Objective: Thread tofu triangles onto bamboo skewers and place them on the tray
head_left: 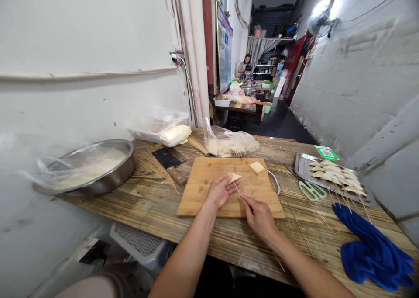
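Note:
Over the wooden cutting board, my left hand grips a pale, flat, pointed piece of food, perhaps a tofu sheet; its exact kind I cannot tell. My right hand is closed around a thin bamboo skewer, whose far end meets that piece at my left fingers. Another pale square piece lies flat at the board's far right corner. On the right, a metal tray bears several skewered pale pieces, their sticks pointing toward me.
Left of the board lie a cleaver and loose skewers, beside a big metal basin. Behind it are a plastic bag and a cabbage. Green-handled scissors and a blue cloth lie right. Two people are far back.

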Tool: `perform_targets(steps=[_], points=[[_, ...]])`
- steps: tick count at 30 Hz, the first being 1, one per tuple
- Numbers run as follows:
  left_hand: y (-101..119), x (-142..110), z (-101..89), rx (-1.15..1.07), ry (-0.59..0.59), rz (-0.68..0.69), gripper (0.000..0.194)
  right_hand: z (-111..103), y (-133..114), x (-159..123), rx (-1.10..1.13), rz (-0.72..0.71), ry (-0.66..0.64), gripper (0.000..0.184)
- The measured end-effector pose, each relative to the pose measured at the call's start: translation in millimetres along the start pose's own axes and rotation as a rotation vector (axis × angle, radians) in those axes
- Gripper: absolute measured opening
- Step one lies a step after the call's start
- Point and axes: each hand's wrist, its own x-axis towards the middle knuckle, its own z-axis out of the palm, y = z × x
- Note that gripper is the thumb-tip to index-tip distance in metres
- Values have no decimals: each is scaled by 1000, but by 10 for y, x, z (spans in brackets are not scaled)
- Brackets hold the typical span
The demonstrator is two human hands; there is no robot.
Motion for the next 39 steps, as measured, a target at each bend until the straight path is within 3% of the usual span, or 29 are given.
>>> perform_targets(steps=[23, 39], points=[[-30, -62, 45, 36, -32, -15, 9, 184, -97, 5, -86, 43, 52, 38], [-12, -104, 60, 62, -73, -13, 11, 234, -82, 25, -38, 61, 91, 29]])
